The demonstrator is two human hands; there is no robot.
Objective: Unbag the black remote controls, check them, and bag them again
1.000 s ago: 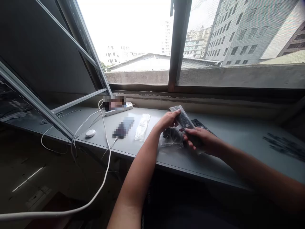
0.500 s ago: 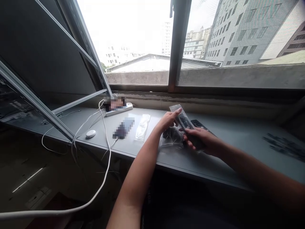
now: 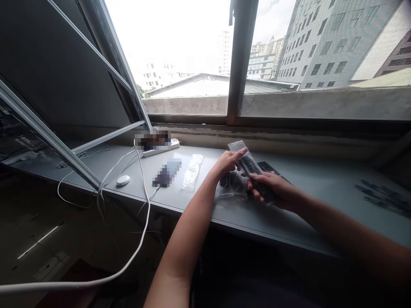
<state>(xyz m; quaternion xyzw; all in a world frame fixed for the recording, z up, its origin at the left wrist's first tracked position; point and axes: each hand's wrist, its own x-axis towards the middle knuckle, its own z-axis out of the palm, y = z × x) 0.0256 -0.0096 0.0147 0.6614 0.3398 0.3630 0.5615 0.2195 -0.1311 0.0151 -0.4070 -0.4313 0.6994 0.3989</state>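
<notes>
A dark remote control in a clear plastic sleeve [image 3: 246, 163] is held slanted above the table by both hands. My left hand [image 3: 226, 164] pinches its upper end, the thumb lying across the sleeve. Lower down, my right hand [image 3: 276, 189] wraps round the other end, with the thumb on top and fingers beneath. Behind the right hand, a black remote control [image 3: 268, 167] with buttons lies on the table, partly covered. Under the hands sits a crumpled clear plastic bag [image 3: 231, 191] with something dark inside, which I cannot make out.
On the grey table [image 3: 324, 192], a clear packet with white contents [image 3: 192, 171], a blurred-out phone-like thing [image 3: 167, 172] and a round white device [image 3: 123, 180] lie left. Behind stand a power strip [image 3: 162, 149] and a metal frame [image 3: 112, 77]. White cable [image 3: 146, 218] hangs in front. Dark thin items [image 3: 383, 196] lie right.
My left thumb has slid slightly to the right across the sleeve. The right hand and the other things stay nearly as they were.
</notes>
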